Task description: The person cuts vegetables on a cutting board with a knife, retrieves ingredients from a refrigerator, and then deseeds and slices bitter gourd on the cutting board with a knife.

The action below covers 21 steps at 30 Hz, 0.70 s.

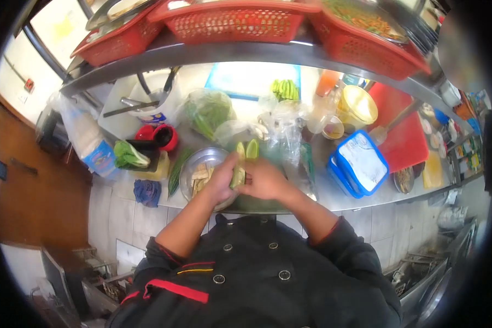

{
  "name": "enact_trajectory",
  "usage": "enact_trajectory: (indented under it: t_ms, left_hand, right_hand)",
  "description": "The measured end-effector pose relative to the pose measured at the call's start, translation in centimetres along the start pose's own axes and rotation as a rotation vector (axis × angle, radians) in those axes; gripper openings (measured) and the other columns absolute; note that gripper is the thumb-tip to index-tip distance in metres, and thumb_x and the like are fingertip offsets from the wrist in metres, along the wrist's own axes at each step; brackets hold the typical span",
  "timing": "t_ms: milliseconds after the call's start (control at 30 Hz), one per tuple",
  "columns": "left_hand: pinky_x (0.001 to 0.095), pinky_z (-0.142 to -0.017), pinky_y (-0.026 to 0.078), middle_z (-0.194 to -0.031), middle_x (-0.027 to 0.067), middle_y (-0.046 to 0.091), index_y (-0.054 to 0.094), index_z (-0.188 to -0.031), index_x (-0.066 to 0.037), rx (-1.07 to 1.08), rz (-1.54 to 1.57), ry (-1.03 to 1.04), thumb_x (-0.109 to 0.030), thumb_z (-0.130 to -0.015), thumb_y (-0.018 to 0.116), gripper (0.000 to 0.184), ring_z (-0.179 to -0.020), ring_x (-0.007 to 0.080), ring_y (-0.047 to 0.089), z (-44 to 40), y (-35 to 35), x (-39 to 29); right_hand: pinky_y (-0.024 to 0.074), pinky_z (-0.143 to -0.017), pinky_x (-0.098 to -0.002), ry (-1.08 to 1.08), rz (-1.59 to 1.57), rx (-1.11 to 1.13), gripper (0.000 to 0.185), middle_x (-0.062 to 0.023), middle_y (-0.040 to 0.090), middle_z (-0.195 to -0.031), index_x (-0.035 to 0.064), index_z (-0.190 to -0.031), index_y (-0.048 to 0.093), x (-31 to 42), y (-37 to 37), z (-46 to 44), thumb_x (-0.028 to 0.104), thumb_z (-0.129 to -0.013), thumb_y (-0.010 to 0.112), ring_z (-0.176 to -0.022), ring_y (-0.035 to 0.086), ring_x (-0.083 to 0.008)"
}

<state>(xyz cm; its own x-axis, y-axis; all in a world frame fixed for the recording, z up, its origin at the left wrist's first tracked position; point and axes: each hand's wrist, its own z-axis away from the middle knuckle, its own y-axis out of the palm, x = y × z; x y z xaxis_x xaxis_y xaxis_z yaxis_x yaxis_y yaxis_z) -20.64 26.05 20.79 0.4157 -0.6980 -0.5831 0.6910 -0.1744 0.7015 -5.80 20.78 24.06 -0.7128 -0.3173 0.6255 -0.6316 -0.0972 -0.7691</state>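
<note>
My left hand (222, 179) is closed around a long, halved green vegetable (239, 174) with a pale inside, perhaps cucumber. From the other side my right hand (265, 179) curls its fingers against the same piece; whether it also grips a small tool is hidden. A second green half (252, 148), its pale cut face showing, lies just beyond the right-hand knuckles. Beside my left wrist, a round metal bowl (187, 164) contains pale cut pieces (202, 176). Under my hands is a dark green surface (251, 205), partly covered by them.
Red baskets (235, 24) line the shelf above. Leafy greens in a plastic bag (206, 112) and a white board (251, 79) with green pieces (285, 89) lie behind. Blue-lidded tubs (361, 161) stand right; a long green vegetable (179, 174) and bok choy (128, 156) lie left.
</note>
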Motion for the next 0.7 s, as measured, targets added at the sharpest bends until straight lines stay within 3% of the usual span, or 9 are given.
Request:
enact_trajectory:
  t_ms: [67,133,200,333,400,600,700]
  left_hand:
    - [0.0393,-0.072,0.054,-0.102,0.0122,0.062,0.051,-0.117,-0.005,-0.008,-0.049,-0.032,-0.032,-0.100,0.040,0.034,-0.086,0.0235,0.063,1.1,-1.8,-0.7]
    - [0.0383,-0.069,0.054,-0.102,0.0112,0.062,0.051,-0.117,-0.004,-0.050,-0.037,0.049,-0.032,-0.100,0.039,0.034,-0.084,0.0224,0.063,1.4,-3.7,-0.5]
    - [0.0397,-0.087,0.052,-0.112,0.0142,0.061,0.051,-0.120,-0.004,-0.113,-0.066,0.010,-0.031,-0.101,0.038,0.036,-0.098,0.0252,0.063,2.0,-6.2,-0.5]
    - [0.0405,-0.081,0.053,-0.111,0.0124,0.060,0.049,-0.121,-0.005,-0.104,0.039,0.090,-0.030,-0.101,0.035,0.035,-0.096,0.0255,0.063,4.4,-6.5,-1.7]
    - [0.0415,-0.092,0.050,-0.119,0.0151,0.058,0.047,-0.126,-0.003,-0.108,0.047,0.092,-0.030,-0.101,0.034,0.039,-0.105,0.0258,0.061,5.1,-7.5,-2.0]
    - [0.0411,-0.097,0.046,-0.123,0.0158,0.056,0.045,-0.130,-0.003,-0.134,0.061,0.087,-0.031,-0.102,0.032,0.042,-0.109,0.0270,0.059,6.8,-9.9,-2.2]
    - [0.0390,-0.088,0.051,-0.117,0.0133,0.059,0.049,-0.126,-0.005,-0.086,0.124,0.104,-0.030,-0.101,0.034,0.038,-0.101,0.0246,0.061,7.0,-10.9,-2.0]
  right_hand:
    - [0.0467,-0.084,-0.0463,0.014,-0.063,0.142,0.050,-0.0230,0.062,-0.100,-0.0024,-0.102,0.061,0.8,0.4,-1.3,0.034,-0.069,0.070,-0.095,0.059,-0.0391]
    - [0.0473,-0.082,-0.0458,-0.033,-0.034,0.147,0.049,-0.0213,0.062,-0.098,0.0003,-0.102,0.061,1.2,1.7,-2.4,0.035,-0.069,0.070,-0.093,0.059,-0.0388]
    - [0.0478,-0.080,-0.0454,-0.084,-0.006,0.153,0.047,-0.0196,0.063,-0.095,0.0031,-0.102,0.062,2.0,3.2,-3.2,0.036,-0.069,0.069,-0.090,0.060,-0.0386]
    - [0.0482,-0.082,-0.0444,-0.123,0.093,0.121,0.048,-0.0210,0.063,-0.095,0.0002,-0.097,0.064,4.0,5.6,-4.7,0.038,-0.068,0.065,-0.090,0.061,-0.0372]
    - [0.0484,-0.083,-0.0437,-0.145,0.085,0.119,0.050,-0.0219,0.063,-0.094,-0.0025,-0.094,0.065,4.6,6.4,-5.1,0.040,-0.068,0.063,-0.090,0.061,-0.0366]
    - [0.0498,-0.082,-0.0441,-0.189,0.046,0.155,0.052,-0.0227,0.064,-0.095,-0.0022,-0.094,0.066,5.7,8.3,-5.8,0.043,-0.068,0.063,-0.089,0.062,-0.0375]
    - [0.0506,-0.079,-0.0442,-0.253,0.009,0.171,0.052,-0.0222,0.065,-0.092,-0.0018,-0.092,0.067,5.3,9.3,-6.4,0.044,-0.067,0.062,-0.086,0.063,-0.0377]
